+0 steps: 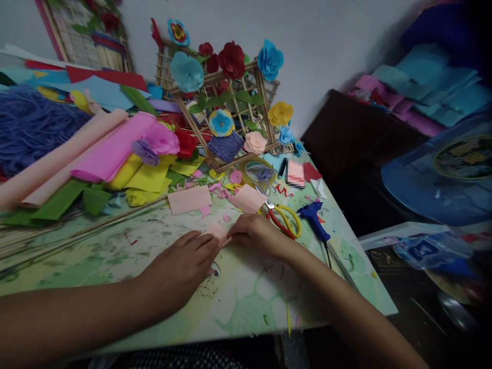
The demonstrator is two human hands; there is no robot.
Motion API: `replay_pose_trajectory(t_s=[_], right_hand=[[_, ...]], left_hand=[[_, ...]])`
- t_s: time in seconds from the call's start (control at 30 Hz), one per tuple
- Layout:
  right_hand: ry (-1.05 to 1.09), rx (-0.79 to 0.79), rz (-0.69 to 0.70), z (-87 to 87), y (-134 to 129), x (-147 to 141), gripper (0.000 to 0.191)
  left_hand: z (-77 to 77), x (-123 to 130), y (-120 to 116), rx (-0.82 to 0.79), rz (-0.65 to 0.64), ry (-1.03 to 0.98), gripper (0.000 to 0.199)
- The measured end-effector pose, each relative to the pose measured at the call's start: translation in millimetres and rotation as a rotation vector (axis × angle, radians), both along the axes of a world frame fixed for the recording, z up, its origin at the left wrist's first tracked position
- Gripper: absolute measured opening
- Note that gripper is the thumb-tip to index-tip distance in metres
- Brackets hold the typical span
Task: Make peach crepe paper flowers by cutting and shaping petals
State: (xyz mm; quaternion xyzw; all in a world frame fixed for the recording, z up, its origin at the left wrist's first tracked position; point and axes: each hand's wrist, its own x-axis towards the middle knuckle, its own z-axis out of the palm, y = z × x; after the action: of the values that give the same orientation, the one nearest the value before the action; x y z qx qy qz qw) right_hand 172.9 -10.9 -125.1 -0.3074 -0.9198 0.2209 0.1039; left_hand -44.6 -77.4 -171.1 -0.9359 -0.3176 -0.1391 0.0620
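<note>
A small pale pink paper piece [218,231] lies between my hands on the table. My left hand [186,264] rests beside it with fingers spread and stretched out, their tips on its left edge. With bent fingers, my right hand [255,233] pinches the right side of the same piece; its thumb is partly hidden. Just beyond are two more pink paper rectangles, one on the left [189,199] and one on the right [249,198]. Scissors [286,220] with red and yellow handles lie past my right hand, next to a blue glue gun [315,219].
A stick frame [221,82] with paper flowers stands at the back. Rolled pink paper [115,146], yellow sheets [149,174] and purple yarn [38,125] crowd the left. Thin sticks [96,230] and paper scraps are scattered about. A blue plastic chair [415,179] is right of the table edge.
</note>
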Motion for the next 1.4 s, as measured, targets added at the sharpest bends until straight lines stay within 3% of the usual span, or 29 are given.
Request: replay_pose_trajectory(t_s=[0.13,0.37,0.87,1.0,1.2,1.4], right_hand=[[-0.024,-0.171,-0.19,2.9,5,-16,0.01],[0.044,-0.145,-0.405,-11.2,1,-25,0.011],[-0.02,0.008,-0.551,-22.7,-6,-34,0.016],[-0.022,0.052,-0.553,-24.2,-8,-36,0.017],[-0.015,0.112,-0.546,-25.4,-11,-38,0.013],[-0.036,0.209,-0.504,-30.4,-9,-39,0.017]], left_hand=[[-3.4,0,-2,0.026,0.011,-0.001,0.041],[0.2,-2,2,-0.063,0.019,-0.05,0.037],[2.6,0,4,0.094,-0.083,-0.051,0.038],[5.4,0,5,0.08,-0.081,-0.065,0.04],[11.3,2,7,0.182,-0.122,-0.031,0.041],[15.4,2,7,0.141,-0.122,-0.103,0.034]])
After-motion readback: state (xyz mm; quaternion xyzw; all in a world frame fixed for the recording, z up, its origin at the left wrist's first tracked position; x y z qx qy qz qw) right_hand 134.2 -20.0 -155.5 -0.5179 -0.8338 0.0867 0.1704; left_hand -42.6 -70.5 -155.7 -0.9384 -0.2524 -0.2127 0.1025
